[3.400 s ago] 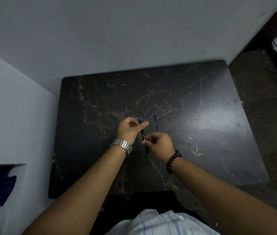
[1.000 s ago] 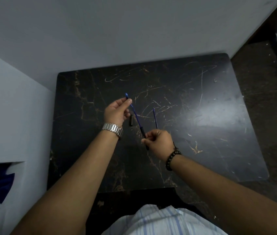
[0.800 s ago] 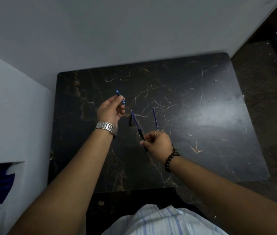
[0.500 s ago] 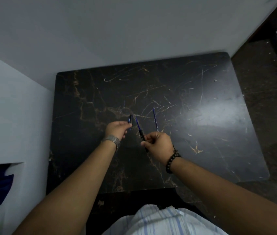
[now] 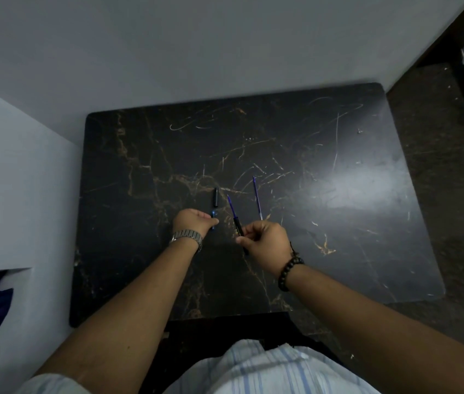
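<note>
Dark table (image 5: 338,251): pen (image 5: 237,226) juts forward from right grip (image 5: 264,240)

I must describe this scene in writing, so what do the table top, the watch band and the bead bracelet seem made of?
Table top: seemingly polished black marble, or a marble-look laminate; gold veins, glossy glare, fine scratches.
Watch band: brushed metal, probably steel; silvery flat links.
Bracelet: dark round beads, perhaps wood or stone; the look leaves it open.

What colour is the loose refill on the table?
Blue: the refill shows best in head view.
</note>
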`<action>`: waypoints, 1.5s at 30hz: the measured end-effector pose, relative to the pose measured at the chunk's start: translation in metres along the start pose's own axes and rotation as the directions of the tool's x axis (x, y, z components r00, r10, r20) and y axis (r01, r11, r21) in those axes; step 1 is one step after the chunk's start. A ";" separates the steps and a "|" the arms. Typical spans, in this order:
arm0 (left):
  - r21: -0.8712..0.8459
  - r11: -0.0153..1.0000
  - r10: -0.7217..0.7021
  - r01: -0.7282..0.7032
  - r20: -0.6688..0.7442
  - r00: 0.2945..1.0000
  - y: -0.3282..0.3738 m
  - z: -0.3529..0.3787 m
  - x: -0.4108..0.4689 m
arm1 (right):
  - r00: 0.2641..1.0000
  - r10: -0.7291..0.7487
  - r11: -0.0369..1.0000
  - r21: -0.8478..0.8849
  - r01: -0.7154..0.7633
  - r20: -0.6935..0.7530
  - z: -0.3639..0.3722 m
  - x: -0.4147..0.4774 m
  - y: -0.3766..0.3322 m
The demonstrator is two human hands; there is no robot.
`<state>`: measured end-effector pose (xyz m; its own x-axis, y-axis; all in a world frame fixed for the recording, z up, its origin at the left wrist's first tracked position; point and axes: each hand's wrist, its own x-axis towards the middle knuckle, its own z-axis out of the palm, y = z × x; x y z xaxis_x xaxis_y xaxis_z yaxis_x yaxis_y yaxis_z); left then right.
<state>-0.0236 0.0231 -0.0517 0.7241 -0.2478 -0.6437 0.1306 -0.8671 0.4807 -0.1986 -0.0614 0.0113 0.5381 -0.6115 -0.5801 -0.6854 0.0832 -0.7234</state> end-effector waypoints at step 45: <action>-0.048 0.992 0.114 -0.120 -0.108 0.988 0.024 -0.031 0.037 | 0.999 -0.044 0.991 -0.128 0.042 -0.007 0.007 0.004 0.020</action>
<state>0.0272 0.0062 -0.0454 0.8030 -0.2975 -0.5165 0.0748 -0.8094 0.5824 -0.2064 -0.0565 -0.0082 0.5640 -0.6200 -0.5454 -0.7192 -0.0443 -0.6934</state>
